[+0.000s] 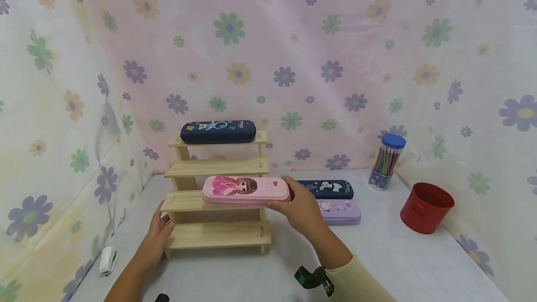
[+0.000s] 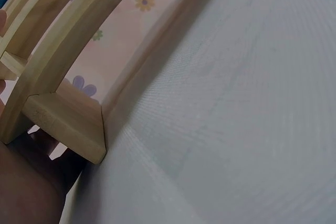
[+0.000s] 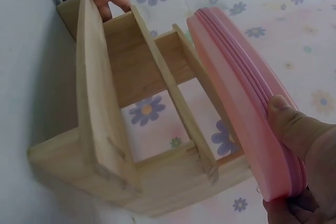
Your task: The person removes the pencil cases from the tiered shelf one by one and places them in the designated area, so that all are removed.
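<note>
A pink pencil case (image 1: 251, 189) with a girl's picture on its lid is held by its right end in my right hand (image 1: 299, 209). In the right wrist view, my thumb (image 3: 289, 119) presses near the zipper of the case. The case overlaps the middle steps of a four-step wooden shelf (image 1: 216, 235) in the head view. At the shelf's left side, my left hand (image 1: 157, 234) grips the edge between the lower steps. On the top step lies a navy space-themed pencil case (image 1: 218, 133).
Right of the shelf lie a dark panda pencil case (image 1: 335, 189) and a purple pencil case (image 1: 344, 211). Beyond them stand a blue-lidded tub of pencils (image 1: 387, 161) and a red bucket (image 1: 425, 209). A white stapler-like object (image 1: 108, 260) lies at the table's left edge.
</note>
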The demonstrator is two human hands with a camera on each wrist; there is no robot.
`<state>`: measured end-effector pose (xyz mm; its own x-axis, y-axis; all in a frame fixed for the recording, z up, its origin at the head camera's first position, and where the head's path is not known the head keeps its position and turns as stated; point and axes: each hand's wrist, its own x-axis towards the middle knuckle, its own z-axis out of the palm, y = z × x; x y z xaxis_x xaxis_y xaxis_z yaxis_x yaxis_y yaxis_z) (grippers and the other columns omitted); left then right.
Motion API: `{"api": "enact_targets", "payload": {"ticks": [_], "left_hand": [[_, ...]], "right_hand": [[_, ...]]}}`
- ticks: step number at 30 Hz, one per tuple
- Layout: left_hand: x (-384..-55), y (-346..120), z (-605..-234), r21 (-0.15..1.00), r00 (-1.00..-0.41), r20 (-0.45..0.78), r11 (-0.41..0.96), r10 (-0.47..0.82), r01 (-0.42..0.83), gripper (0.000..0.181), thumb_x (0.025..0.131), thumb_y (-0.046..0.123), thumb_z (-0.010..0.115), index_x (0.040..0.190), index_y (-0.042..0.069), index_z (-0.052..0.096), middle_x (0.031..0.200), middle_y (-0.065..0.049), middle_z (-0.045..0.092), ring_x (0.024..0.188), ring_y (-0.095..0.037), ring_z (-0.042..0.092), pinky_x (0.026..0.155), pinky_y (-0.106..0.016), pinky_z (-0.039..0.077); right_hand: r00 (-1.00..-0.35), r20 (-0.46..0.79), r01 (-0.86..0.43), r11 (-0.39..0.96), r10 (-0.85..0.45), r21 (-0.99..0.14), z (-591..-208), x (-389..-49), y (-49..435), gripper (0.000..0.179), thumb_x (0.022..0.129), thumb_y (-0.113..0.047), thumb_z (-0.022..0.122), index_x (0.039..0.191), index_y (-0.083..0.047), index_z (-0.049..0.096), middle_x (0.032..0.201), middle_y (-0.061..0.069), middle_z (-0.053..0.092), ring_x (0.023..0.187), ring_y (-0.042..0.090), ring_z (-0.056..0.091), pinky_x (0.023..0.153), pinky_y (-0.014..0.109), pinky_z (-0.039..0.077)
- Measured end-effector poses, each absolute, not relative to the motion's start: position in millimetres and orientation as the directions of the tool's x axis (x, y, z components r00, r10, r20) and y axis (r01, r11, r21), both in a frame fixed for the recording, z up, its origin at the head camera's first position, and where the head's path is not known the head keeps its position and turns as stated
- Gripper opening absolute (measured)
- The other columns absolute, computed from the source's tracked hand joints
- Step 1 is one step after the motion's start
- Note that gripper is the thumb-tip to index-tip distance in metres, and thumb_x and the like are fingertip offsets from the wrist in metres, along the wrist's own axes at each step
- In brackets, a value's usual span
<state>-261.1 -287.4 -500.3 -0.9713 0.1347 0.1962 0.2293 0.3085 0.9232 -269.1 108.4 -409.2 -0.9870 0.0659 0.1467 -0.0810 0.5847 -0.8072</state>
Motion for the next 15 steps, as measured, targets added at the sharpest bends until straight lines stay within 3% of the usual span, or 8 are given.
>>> {"api": "enact_targets", "payload": {"ticks": [2, 7, 15], "left_hand": [[-261.5, -287.3, -500.4, 0.922, -0.970, 0.202, 0.310, 0.132, 0.234, 0.073, 0.114, 0.020, 0.036, 0.167, 0.010, -0.013, 0.162, -0.045, 0.017, 0.144, -0.060, 0.033, 0.091, -0.009, 0.042], [-261.8, -287.7, -501.6, 0.921, -0.969, 0.205, 0.309, 0.137, 0.239, 0.073, 0.114, 0.020, 0.036, 0.166, 0.009, -0.013, 0.162, -0.046, 0.015, 0.147, -0.063, 0.027, 0.090, -0.005, 0.038], [-261.9, -288.5, -502.4, 0.916, -0.970, 0.202, 0.324, 0.132, 0.235, 0.073, 0.114, 0.021, 0.037, 0.167, 0.010, -0.013, 0.162, -0.046, 0.017, 0.147, -0.061, 0.030, 0.090, -0.005, 0.038]], "right_hand": [[-0.988, 0.140, -0.074, 0.576, 0.070, -0.814, -414.1, -267.5, 113.5, 0.084, 0.079, -0.047, 0.090, 0.152, -0.029, 0.053, 0.143, -0.004, 0.064, 0.120, 0.020, 0.064, 0.100, 0.047, 0.056], [-0.991, 0.097, -0.029, 0.546, 0.097, -0.837, -425.0, -265.7, 126.0, 0.086, 0.080, -0.042, 0.091, 0.155, -0.028, 0.050, 0.149, -0.001, 0.061, 0.120, 0.022, 0.063, 0.098, 0.046, 0.057], [-0.994, 0.087, -0.038, 0.516, 0.072, -0.856, -438.9, -264.9, 149.0, 0.092, 0.074, -0.045, 0.094, 0.153, -0.027, 0.052, 0.150, -0.003, 0.059, 0.132, 0.022, 0.058, 0.108, 0.050, 0.050]]}}
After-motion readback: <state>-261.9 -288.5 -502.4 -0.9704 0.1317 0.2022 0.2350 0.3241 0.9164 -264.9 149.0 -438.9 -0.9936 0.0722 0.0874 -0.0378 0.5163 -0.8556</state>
